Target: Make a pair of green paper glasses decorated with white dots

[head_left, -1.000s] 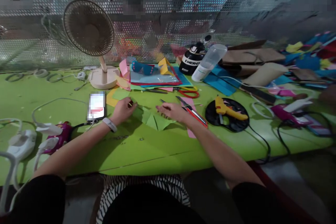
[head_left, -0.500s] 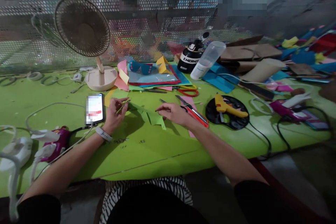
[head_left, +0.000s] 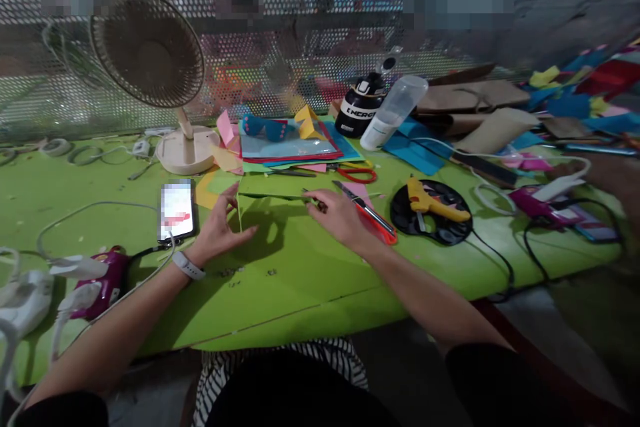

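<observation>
A light green paper piece (head_left: 273, 196) is held just over the table, nearly edge-on to me, with a narrow flap folded down at its left end. My right hand (head_left: 333, 215) pinches its right end, the fingers curled. At the left end, my left hand (head_left: 220, 225) has thumb and forefinger spread wide around the flap; whether a fingertip touches it I cannot tell. A utility knife (head_left: 370, 207) and red-handled scissors (head_left: 383, 230) lie beside my right hand. Left of my left hand is a lit phone (head_left: 177, 210).
At the back stand a fan (head_left: 185, 150), a black bottle (head_left: 357, 110) and a clear bottle (head_left: 395, 113). Blue paper glasses (head_left: 265, 127) rest on stacked sheets. A yellow glue gun (head_left: 437, 203) lies on a black pad at right. Power strips (head_left: 103, 283) and cables lie left.
My left hand has gone from a pinch to spread fingers. The green paper has turned from showing its cut-out face to nearly edge-on. My right hand keeps its end.
</observation>
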{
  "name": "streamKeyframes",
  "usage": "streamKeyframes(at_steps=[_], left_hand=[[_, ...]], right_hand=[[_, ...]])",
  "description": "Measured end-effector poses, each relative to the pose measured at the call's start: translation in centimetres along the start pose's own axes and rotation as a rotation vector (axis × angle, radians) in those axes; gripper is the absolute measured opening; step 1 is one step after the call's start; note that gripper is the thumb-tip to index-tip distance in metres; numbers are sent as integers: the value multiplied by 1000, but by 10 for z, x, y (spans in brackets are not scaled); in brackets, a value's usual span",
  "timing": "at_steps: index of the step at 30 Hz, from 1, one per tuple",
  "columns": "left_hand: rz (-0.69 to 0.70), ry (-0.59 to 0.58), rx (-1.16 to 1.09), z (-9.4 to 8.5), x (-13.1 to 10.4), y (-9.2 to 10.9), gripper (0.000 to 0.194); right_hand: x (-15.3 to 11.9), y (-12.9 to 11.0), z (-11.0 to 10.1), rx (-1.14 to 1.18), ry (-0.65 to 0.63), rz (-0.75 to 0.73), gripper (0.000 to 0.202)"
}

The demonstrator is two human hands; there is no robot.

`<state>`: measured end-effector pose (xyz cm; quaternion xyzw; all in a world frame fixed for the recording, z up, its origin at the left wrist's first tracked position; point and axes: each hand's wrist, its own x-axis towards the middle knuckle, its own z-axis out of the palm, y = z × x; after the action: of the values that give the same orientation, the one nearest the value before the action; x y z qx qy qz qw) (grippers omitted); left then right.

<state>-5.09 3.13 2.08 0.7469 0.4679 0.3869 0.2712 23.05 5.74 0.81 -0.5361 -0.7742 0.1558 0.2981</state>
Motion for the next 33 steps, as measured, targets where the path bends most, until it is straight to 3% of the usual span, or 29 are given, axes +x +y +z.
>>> streamKeyframes(at_steps=[3, 5, 11, 15, 20, 23, 25, 27, 29, 33], left_hand=[[-47, -94, 80, -5, 0, 0, 81], [-90, -110, 79, -5, 0, -1, 87], [-102, -16, -248, 1, -3, 2, 49], [-113, 93, -284, 1, -5, 6, 59], [-122, 0, -361, -2, -7, 2, 81], [-22, 35, -353, -2, -8, -2, 67], [45, 99, -373, -2, -9, -5, 51], [48, 161, -401, -2, -8, -7, 44], [4, 167, -453, -2, -7, -8, 45], [-60, 80, -515, -4, -4, -2, 57]], right_hand=[[-3, 1, -1, -85, 76, -103, 28], [-5, -3, -2, -87, 65, -122, 28], [-6, -12, -2, 1, 154, -143, 27], [-4, -9, -1, 34, 218, -181, 27], [-2, -3, -1, 29, 348, -280, 26], [-2, 0, 0, 57, 465, -409, 26], [-3, 0, -1, 87, 478, -449, 28], [-4, -3, -4, 151, 434, -407, 27], [-3, -4, -7, 271, 294, -261, 26], [3, -1, -11, 662, -241, 148, 37]])
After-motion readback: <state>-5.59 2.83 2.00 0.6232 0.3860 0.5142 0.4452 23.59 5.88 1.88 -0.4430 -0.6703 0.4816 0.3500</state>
